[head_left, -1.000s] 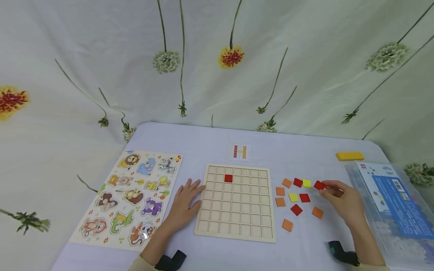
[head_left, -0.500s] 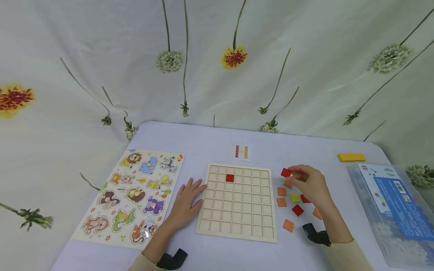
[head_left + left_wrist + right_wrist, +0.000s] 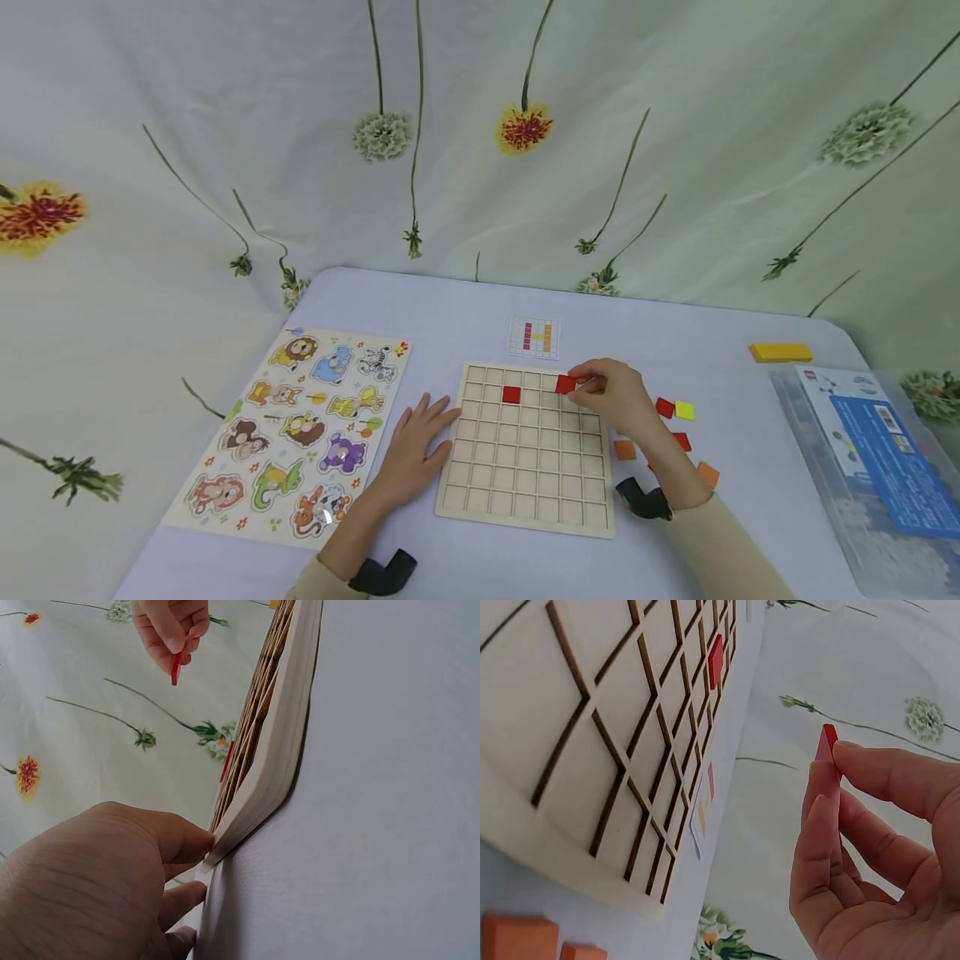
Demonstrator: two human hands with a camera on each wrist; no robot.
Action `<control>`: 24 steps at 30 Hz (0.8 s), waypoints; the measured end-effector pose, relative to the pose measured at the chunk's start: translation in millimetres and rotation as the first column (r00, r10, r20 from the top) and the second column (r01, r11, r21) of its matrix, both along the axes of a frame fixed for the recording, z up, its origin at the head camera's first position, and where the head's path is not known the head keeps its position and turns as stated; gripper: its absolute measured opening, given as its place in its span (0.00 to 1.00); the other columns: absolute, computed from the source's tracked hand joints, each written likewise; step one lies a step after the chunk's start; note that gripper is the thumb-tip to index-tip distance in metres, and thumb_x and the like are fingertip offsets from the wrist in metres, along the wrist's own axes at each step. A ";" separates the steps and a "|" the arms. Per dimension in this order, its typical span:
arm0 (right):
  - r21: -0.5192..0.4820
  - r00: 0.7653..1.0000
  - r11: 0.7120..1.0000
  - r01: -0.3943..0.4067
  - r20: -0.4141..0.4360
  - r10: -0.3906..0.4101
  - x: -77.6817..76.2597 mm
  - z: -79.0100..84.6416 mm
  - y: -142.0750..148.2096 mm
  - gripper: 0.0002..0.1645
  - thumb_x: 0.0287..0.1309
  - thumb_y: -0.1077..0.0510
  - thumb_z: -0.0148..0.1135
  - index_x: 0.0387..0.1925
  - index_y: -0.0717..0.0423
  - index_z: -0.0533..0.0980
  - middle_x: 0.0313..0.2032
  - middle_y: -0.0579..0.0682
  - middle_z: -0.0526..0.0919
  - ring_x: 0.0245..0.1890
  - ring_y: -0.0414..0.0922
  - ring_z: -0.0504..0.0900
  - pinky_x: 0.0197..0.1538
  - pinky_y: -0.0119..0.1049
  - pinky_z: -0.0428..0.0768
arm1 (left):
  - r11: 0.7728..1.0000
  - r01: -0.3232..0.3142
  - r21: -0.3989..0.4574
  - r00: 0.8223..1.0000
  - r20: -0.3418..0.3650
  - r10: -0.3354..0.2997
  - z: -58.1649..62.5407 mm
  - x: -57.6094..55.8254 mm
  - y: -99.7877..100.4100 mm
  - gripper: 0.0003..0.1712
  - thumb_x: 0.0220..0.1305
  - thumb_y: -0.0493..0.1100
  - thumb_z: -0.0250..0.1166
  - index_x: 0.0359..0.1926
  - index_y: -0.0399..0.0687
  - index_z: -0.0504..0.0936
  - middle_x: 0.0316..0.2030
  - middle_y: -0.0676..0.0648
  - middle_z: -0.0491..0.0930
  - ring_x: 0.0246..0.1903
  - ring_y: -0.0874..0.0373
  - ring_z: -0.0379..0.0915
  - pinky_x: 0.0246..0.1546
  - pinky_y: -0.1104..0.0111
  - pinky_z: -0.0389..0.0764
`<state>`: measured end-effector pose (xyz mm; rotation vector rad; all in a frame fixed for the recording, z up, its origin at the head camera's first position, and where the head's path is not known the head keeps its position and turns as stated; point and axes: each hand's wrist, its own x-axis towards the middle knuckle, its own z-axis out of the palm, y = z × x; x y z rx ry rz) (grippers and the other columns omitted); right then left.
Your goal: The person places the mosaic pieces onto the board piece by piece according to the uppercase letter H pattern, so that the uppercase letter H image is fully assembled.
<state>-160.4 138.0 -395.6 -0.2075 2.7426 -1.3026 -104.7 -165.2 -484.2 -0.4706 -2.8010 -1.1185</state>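
My right hand (image 3: 617, 398) pinches a red square tile (image 3: 566, 384) between thumb and fingertips. In the right wrist view that tile (image 3: 827, 744) is held up off the wooden grid board (image 3: 525, 832). Another red tile (image 3: 511, 394) sits in a cell near the top of the grid board (image 3: 525, 523). My left hand (image 3: 415, 450) lies with its fingers spread at the board's left edge. In the left wrist view the left thumb (image 3: 184, 838) touches the board's corner.
A small pattern card (image 3: 534, 337) lies behind the board. Loose orange, red and yellow tiles (image 3: 683, 410) are scattered to the right, partly behind my right arm. An animal puzzle sheet (image 3: 285, 433) lies left. A yellow block (image 3: 781, 352) and a clear plastic box (image 3: 817, 500) stand right.
My right hand has carried the red tile leftward from the scattered tiles to over the board's upper right. My left hand stays at the board's left edge.
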 end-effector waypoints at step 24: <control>0.098 0.977 0.972 -0.212 0.034 0.209 -13.8 -30.8 -66.9 0.10 0.46 0.68 0.71 0.34 0.61 0.82 0.28 0.48 0.81 0.30 0.40 0.76 0.36 0.31 0.78 | 1.000 0.004 0.008 1.000 -0.003 -0.004 -2.2 -0.5 -0.1 0.28 0.63 0.36 0.59 0.65 0.43 0.72 0.70 0.38 0.64 0.75 0.36 0.45 0.73 0.42 0.42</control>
